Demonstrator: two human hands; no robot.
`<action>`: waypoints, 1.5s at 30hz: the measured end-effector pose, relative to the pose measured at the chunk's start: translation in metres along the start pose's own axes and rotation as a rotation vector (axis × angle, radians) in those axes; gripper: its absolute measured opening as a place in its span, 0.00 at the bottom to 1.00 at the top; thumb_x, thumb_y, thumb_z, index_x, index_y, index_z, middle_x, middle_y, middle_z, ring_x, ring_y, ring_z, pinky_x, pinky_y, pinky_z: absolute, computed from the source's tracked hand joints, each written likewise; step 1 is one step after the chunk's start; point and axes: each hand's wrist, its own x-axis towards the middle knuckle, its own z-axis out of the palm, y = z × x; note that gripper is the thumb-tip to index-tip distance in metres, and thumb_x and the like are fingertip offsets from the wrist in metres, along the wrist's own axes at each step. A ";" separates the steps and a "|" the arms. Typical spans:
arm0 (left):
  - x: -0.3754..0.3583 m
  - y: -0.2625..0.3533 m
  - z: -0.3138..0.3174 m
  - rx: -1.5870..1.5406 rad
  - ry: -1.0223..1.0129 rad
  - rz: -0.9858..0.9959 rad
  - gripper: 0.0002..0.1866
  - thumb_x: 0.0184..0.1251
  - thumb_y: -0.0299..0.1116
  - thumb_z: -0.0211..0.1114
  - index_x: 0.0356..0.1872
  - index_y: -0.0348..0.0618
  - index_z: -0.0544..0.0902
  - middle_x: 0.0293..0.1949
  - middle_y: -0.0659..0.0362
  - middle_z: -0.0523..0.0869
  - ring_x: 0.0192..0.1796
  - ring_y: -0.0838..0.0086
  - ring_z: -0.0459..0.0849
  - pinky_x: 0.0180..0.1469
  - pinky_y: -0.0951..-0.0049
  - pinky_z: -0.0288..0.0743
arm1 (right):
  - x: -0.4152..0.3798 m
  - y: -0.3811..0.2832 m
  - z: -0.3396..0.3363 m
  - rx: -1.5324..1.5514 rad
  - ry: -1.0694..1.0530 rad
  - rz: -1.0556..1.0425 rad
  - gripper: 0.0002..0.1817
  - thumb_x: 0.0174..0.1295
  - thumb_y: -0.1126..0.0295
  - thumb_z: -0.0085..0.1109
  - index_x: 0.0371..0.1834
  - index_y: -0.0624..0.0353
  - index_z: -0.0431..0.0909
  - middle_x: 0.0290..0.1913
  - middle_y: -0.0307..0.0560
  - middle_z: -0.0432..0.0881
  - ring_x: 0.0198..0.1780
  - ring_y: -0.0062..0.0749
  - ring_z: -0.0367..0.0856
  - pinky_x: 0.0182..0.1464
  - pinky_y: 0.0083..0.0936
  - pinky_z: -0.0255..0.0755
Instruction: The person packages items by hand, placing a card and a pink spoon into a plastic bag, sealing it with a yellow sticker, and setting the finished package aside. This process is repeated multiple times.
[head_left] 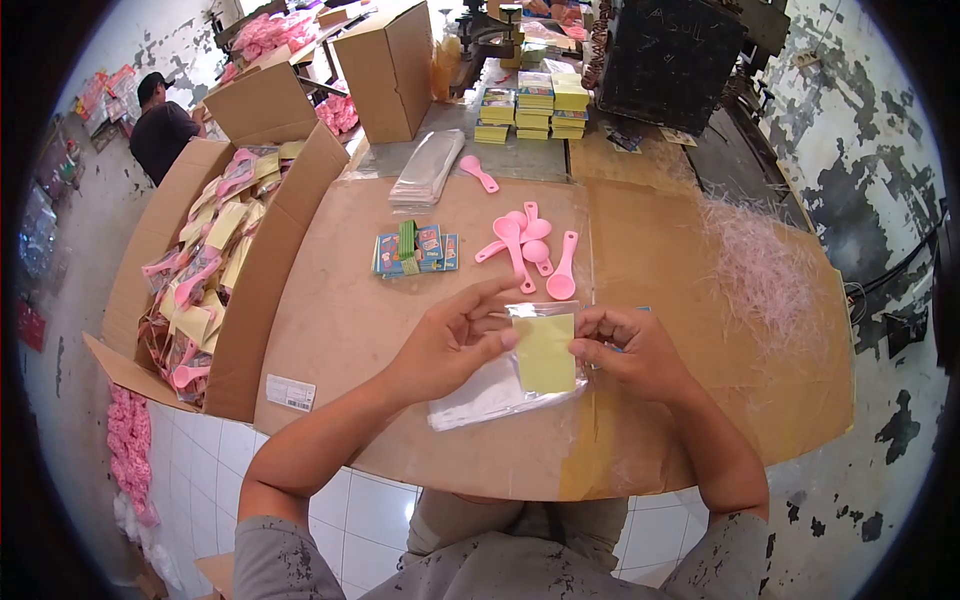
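A clear plastic bag with a yellow card point(546, 354) in it is held up between my two hands. My left hand point(462, 335) has its thumb at the card's left edge, with the fingers spread behind. At the right edge, my right hand point(630, 350) pinches the bag. Flat clear bags point(470, 398) lie on the cardboard-covered table below. Pink spoons point(508, 235) are piled just beyond my hands, one more spoon point(479, 173) farther off. To their left sits a stack of blue cards point(432, 252) with a green band.
On the left stands an open carton point(250, 290) of bagged pink spoons and yellow cards. Clear bags point(428, 168) and card stacks point(535, 104) lie at the back. Shredded plastic strips point(765, 270) are on the right. A person point(163, 130) is at far left.
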 end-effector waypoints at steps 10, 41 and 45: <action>0.000 0.039 -0.074 -0.156 0.522 0.371 0.19 0.84 0.38 0.47 0.61 0.38 0.78 0.57 0.53 0.85 0.57 0.69 0.86 0.55 0.67 0.84 | -0.001 -0.005 -0.050 -0.667 0.255 -0.360 0.16 0.68 0.66 0.69 0.56 0.60 0.85 0.52 0.49 0.87 0.55 0.40 0.85 0.59 0.36 0.78; 0.004 -0.031 -0.013 0.468 0.085 0.052 0.08 0.77 0.28 0.66 0.52 0.38 0.82 0.41 0.56 0.92 0.38 0.73 0.89 0.43 0.71 0.82 | -0.001 0.009 -0.001 -0.708 -0.135 -0.399 0.13 0.66 0.75 0.67 0.53 0.56 0.85 0.44 0.41 0.88 0.45 0.34 0.85 0.62 0.34 0.72; 0.008 -0.010 -0.022 -0.043 0.115 -0.038 0.11 0.81 0.28 0.62 0.57 0.39 0.76 0.42 0.54 0.92 0.44 0.70 0.91 0.47 0.70 0.85 | -0.005 -0.007 -0.003 -0.630 -0.050 -0.345 0.14 0.65 0.78 0.66 0.53 0.57 0.85 0.44 0.43 0.88 0.47 0.31 0.86 0.60 0.33 0.74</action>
